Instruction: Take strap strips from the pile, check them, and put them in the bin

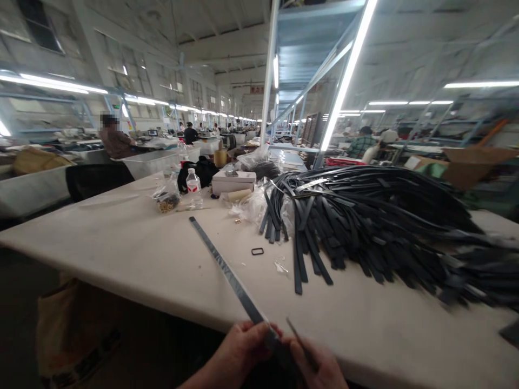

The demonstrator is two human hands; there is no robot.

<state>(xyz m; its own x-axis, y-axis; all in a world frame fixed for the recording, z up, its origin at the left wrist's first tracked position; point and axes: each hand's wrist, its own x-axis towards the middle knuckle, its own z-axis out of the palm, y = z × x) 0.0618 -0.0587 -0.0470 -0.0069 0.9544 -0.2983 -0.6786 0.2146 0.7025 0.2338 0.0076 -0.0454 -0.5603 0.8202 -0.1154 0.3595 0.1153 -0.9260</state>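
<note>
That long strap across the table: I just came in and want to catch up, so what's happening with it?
A person at the table edge holds the near end of a long dark strap with both hands: left hand and right hand pinch it together. The rest of the strap lies stretched across the pale table. A big pile of similar straps sits to the right, with a small black ring nearby. Other people work at tables further back.

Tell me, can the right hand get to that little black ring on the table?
Probably yes. The black ring lies alone on bare table ahead, nothing blocking it. But the right hand is busy, its fingers pinching the strap.
</note>
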